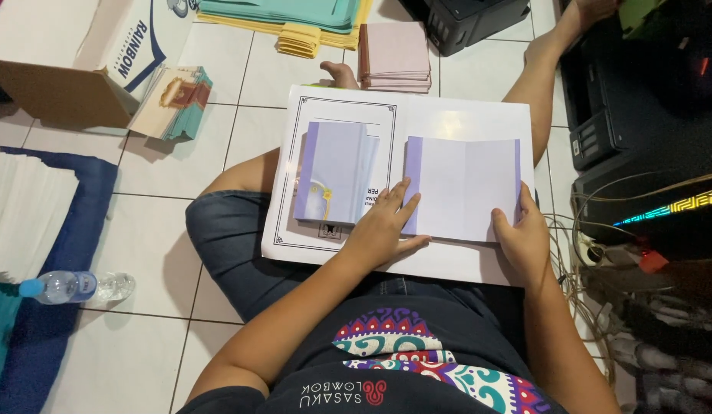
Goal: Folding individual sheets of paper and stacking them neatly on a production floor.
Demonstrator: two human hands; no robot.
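The folded sheet (462,188) is pale lilac with darker purple edge strips. The booklet (335,172) is lavender with a small yellow ornament. The board (448,115) beneath is white with a thin black border. The bottle (72,286) has a blue cap and label. The floor tiles (152,230) are white.

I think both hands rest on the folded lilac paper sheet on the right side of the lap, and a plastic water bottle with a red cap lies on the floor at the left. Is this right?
Not quite: the cap of the clear plastic water bottle is blue, not red, as the head view shows. The rest holds: the left hand and the right hand both rest on the folded lilac paper sheet on the right side of the lap, and the bottle lies on the floor at the left.
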